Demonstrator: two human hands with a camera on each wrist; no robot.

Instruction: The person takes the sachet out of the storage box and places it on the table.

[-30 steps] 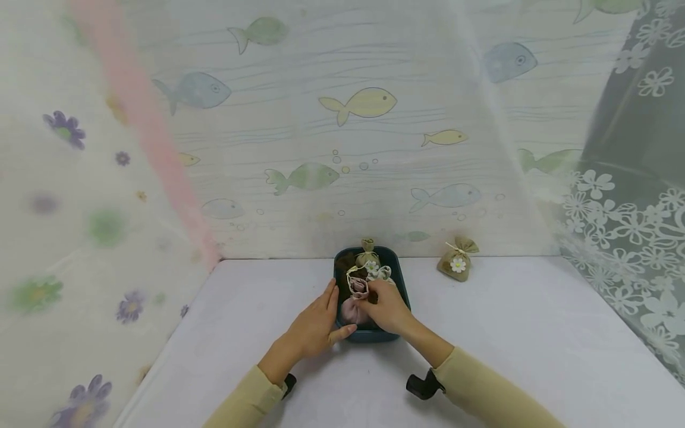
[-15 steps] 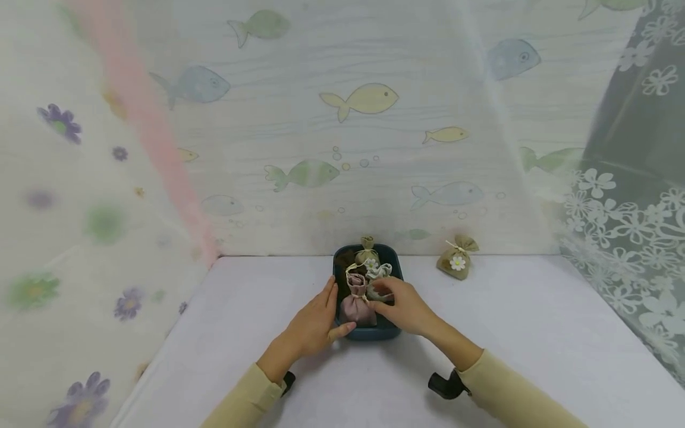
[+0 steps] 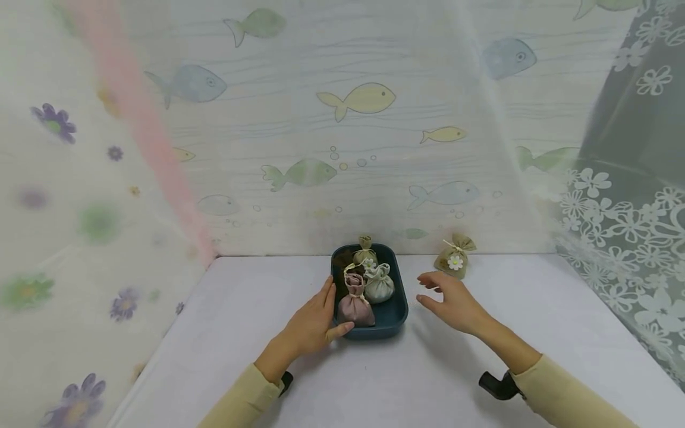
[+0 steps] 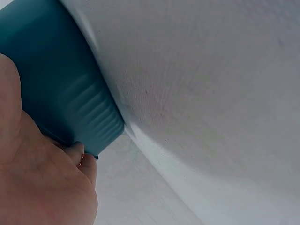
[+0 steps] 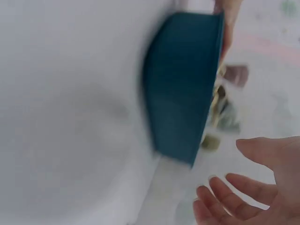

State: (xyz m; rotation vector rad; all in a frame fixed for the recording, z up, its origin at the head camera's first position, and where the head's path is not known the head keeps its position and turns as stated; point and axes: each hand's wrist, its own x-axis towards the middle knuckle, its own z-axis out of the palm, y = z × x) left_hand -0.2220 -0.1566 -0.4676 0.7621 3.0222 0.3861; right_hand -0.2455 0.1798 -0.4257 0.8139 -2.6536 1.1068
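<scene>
A dark teal bin point(image 3: 396, 321) stands on the white table, its wall point(image 4: 61, 56) large in the left wrist view. Inside it are a pinkish-purple drawstring pouch point(image 3: 355, 310) at front left, a pale grey-green pouch point(image 3: 380, 289) beside it, and an olive-tan pouch point(image 3: 363, 255) with a white flower at the back. My left hand point(image 3: 309, 324) rests against the bin's left side, fingers fairly straight, thumb at the front corner. To the right of the bin, my right hand point(image 3: 453, 304) hovers with loosely bent fingers and holds nothing. Just beyond it lies a tan pouch point(image 3: 452, 261) with a white flower.
A curtain printed with fish point(image 3: 369, 98) hangs along the table's back edge. Flowered sheer cloth point(image 3: 53, 238) closes off the left side, and white lace point(image 3: 621, 238) hangs at the right. A black wrist mount point(image 3: 497, 385) juts out beneath the right sleeve.
My right hand has let go of the pinkish-purple pouch and moved right, out of the bin. That pouch now sits upright at front left. The left hand stays on the bin.
</scene>
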